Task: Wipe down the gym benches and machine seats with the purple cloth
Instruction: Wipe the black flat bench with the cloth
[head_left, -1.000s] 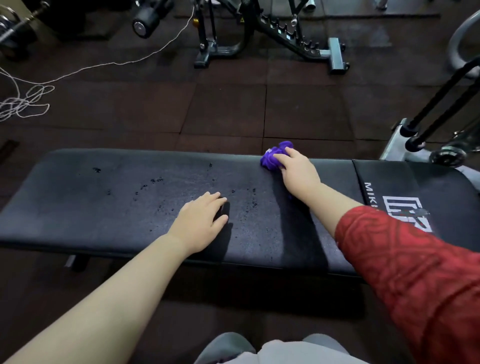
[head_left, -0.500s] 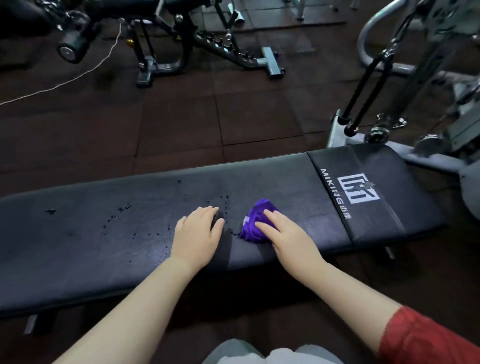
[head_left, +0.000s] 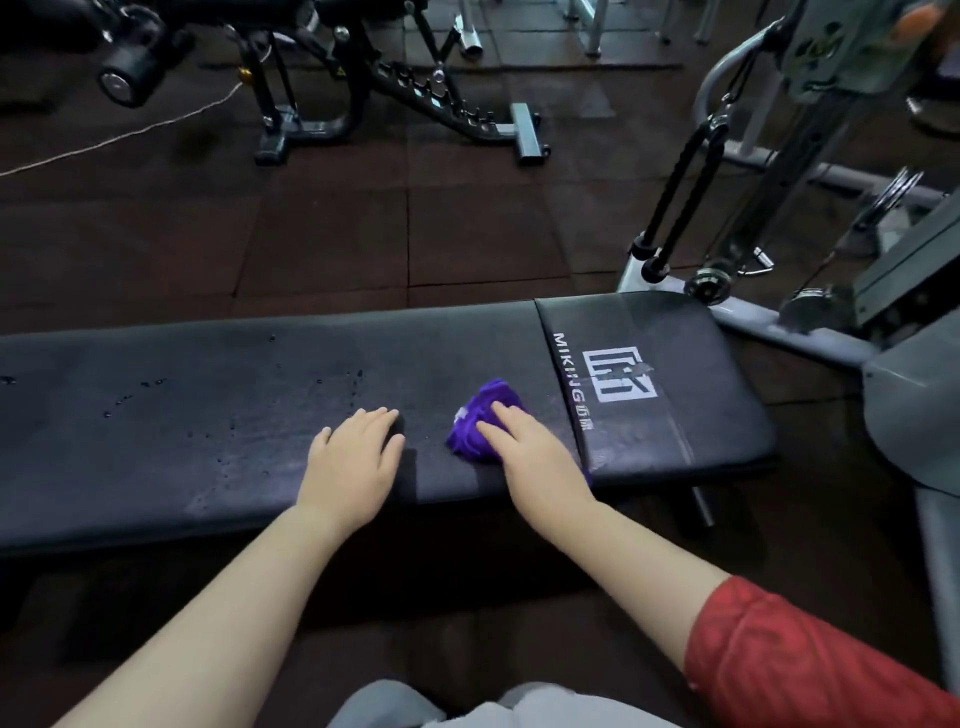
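Observation:
A long black flat bench (head_left: 208, 415) runs across the view, with a white logo on its right end and small water drops on its left and middle. My right hand (head_left: 530, 457) presses the crumpled purple cloth (head_left: 480, 423) onto the pad near the front edge, just left of the logo seam. Its fingers lie over the cloth, which sticks out ahead and to the left. My left hand (head_left: 356, 457) rests flat on the pad a short way left of the cloth, fingers spread, holding nothing.
An adjustable bench frame (head_left: 415, 88) and a dumbbell (head_left: 130, 73) stand on the dark rubber floor beyond the bench. A cable machine (head_left: 779, 208) with black rope handles and a grey base crowds the right side. A white cord (head_left: 104, 140) trails at far left.
My right hand has pulled the cloth from the bench's far edge to the near side, then moved it right toward the logo seam. The view has shifted right. My left hand stays planted.

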